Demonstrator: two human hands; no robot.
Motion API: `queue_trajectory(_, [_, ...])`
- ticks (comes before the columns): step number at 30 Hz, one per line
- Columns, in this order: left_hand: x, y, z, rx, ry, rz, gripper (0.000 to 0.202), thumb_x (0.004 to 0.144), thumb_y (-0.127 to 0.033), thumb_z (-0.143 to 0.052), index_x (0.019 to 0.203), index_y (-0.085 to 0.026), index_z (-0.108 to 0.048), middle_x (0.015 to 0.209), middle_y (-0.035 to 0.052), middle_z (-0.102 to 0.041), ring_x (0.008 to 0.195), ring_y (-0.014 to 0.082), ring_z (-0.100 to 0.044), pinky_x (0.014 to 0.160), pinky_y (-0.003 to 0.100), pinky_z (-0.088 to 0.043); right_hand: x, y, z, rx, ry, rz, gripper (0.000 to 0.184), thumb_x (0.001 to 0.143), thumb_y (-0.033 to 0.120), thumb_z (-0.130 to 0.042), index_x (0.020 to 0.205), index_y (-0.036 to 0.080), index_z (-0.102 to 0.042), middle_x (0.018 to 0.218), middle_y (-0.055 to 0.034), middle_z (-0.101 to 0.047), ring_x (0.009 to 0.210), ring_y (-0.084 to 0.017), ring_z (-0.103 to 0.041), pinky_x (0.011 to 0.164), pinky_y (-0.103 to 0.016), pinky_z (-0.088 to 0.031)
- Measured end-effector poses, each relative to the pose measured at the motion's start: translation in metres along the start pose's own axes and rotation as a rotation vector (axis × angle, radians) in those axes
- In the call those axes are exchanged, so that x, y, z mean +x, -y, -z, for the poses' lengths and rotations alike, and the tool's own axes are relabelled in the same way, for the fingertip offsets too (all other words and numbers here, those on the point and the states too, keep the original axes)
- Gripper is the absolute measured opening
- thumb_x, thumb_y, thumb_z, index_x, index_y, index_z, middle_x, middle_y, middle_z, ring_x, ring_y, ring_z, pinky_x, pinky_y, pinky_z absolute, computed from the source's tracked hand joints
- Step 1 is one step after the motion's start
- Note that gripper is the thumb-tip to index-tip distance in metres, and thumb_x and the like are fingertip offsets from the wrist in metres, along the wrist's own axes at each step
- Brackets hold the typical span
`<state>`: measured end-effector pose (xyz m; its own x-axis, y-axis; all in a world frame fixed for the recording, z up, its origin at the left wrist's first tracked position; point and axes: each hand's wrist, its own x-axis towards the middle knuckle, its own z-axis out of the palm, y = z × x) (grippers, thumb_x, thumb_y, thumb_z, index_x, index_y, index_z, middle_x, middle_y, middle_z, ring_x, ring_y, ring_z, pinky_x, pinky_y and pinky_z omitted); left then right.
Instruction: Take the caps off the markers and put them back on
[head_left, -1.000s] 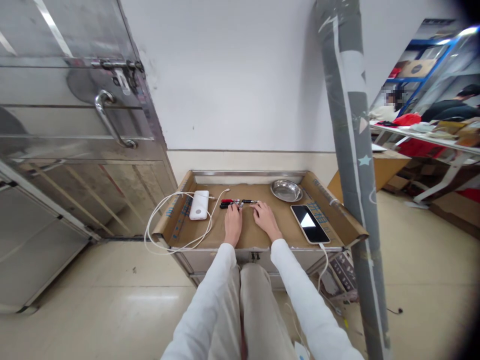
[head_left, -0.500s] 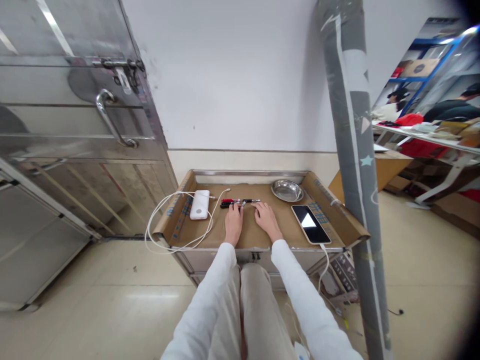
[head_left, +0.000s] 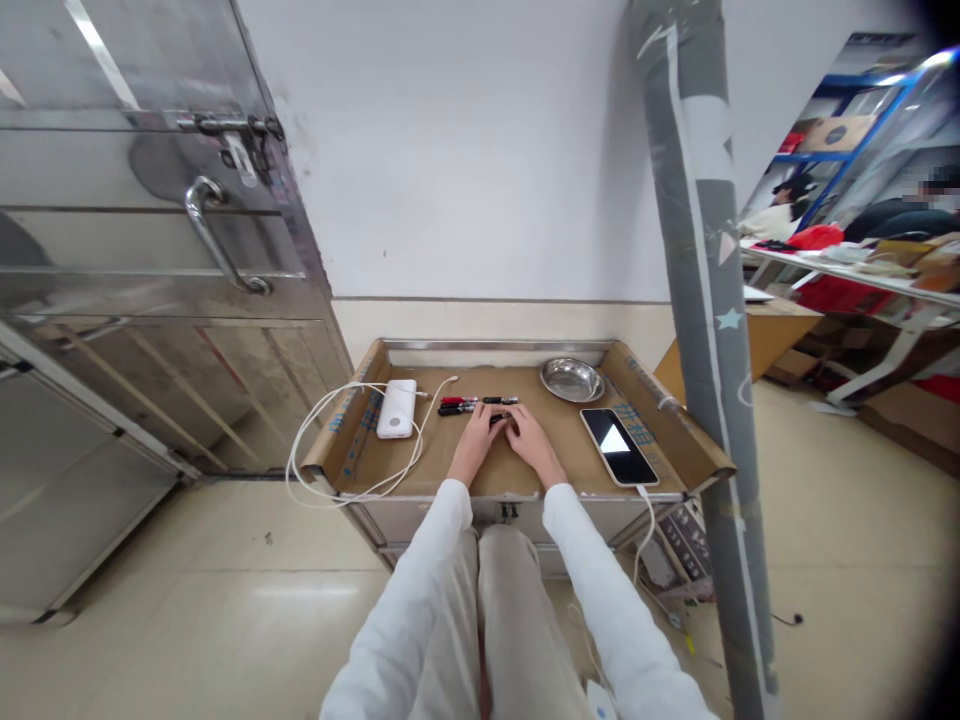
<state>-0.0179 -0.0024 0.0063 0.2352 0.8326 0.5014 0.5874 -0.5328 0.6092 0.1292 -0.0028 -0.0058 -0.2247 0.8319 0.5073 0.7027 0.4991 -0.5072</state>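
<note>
My left hand (head_left: pixel 474 437) and my right hand (head_left: pixel 529 440) meet over the middle of the cardboard-lined tabletop (head_left: pixel 420 485). Between their fingertips is a short black marker (head_left: pixel 500 418), partly covered by the fingers of both hands. Just beyond the fingers lies another black marker (head_left: pixel 500 400). To the left of it, a red marker (head_left: pixel 453 400) and a black marker (head_left: pixel 451 410) lie side by side, pointing across the table.
A white power bank (head_left: pixel 397 408) with a looped white cable (head_left: pixel 300 440) lies at the left. At the right are a shiny metal dish (head_left: pixel 571 380) and a phone (head_left: pixel 619 447) on a cable. A grey wrapped pole (head_left: pixel 701 250) stands beside the table; people sit farther off.
My hands have come together, and both now grip a black marker that was lying near the left fingertips. The other markers stay on the table.
</note>
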Motion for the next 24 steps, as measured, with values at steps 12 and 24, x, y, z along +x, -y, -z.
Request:
queue_trajectory(12, [-0.0002, 0.0016, -0.0020, -0.126, -0.197, -0.050, 0.024, 0.095, -0.026, -0.039, 0.118, -0.019, -0.043, 0.112, 0.0100, -0.057, 0.098, 0.0152, -0.061, 0.089, 0.034, -0.051, 0.0005, -0.0070, -0.0023, 0.017, -0.033, -0.006, 0.038, 0.086, 0.013, -0.042, 0.120, 0.023, -0.056, 0.116, -0.0068, -0.062, 0.107, -0.019, -0.056, 0.096, -0.038, -0.044])
queue_trajectory(24, [-0.0013, -0.0015, 0.0035, -0.103, -0.311, -0.001, 0.021, 0.093, -0.021, -0.038, 0.113, -0.017, -0.045, 0.109, 0.0112, -0.056, 0.105, 0.0175, -0.057, 0.092, 0.034, -0.047, -0.0017, -0.0023, 0.0030, 0.074, -0.069, -0.061, 0.024, 0.089, 0.020, -0.044, 0.102, 0.021, -0.063, 0.102, -0.0070, -0.066, 0.097, -0.021, -0.058, 0.090, -0.037, -0.046])
